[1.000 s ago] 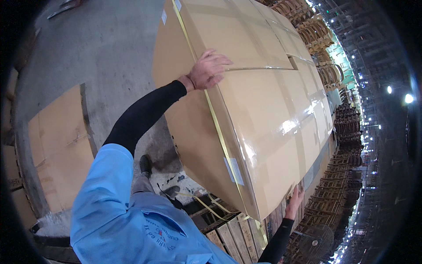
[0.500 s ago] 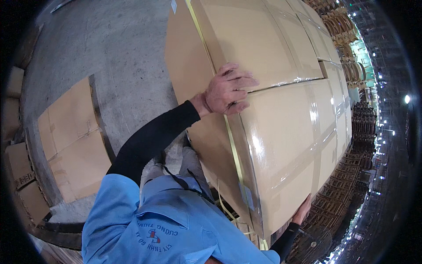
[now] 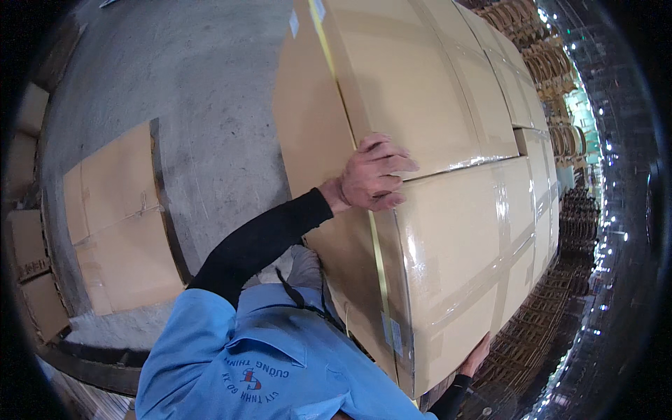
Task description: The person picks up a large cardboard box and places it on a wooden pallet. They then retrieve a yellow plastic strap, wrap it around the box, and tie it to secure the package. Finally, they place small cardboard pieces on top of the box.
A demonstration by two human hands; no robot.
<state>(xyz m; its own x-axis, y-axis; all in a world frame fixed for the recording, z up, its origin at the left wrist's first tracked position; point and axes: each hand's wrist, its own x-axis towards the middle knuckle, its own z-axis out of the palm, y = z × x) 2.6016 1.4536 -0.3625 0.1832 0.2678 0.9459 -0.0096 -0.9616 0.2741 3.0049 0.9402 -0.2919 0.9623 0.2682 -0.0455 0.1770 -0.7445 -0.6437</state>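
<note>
A big brown cardboard box (image 3: 462,231), sealed with shiny clear tape, fills the space right in front of me. Over its far left corner curl the fingers of my left hand (image 3: 378,173), close to the narrow gap beside the adjoining cardboard box (image 3: 420,91). My right hand (image 3: 477,355) grips the near right edge of the same box, its fingers partly hidden by the side. A yellow strap (image 3: 378,255) runs along the left faces of both boxes. Black sleeves cover both my forearms.
Flattened cardboard (image 3: 122,217) lies on the grey concrete floor (image 3: 210,91) to the left. More brown boxes (image 3: 43,304) stand at the far left rim. Beyond the boxes, to the right, are stacks of curved brown wooden parts (image 3: 546,66).
The near box, its neighbour and my left hand sit lower in the picture than before. Both hands keep their places on the box.
</note>
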